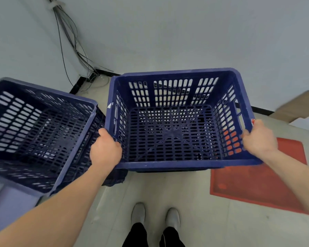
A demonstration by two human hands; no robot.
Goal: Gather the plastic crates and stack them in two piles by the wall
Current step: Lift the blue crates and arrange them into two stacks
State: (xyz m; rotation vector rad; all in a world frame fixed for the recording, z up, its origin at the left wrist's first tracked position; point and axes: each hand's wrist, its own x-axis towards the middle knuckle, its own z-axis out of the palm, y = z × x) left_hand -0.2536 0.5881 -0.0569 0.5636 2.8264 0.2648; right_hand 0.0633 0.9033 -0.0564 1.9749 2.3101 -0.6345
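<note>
I hold a dark blue slotted plastic crate (177,73) in the air in front of me, open side up, near the white wall. My left hand (104,148) grips its left rim and my right hand (259,138) grips its right rim. To the left stands a pile of the same blue crates (64,154), tilted in view, its top one empty. The pile's lower crates are mostly hidden. The two crates nearly touch at my left hand.
A red flat tray or mat (260,182) lies on the floor at the right, partly under the held crate. A cardboard box (298,104) with white sheets sits at the far right. Cables (73,43) run down the wall corner. My feet (155,216) stand below.
</note>
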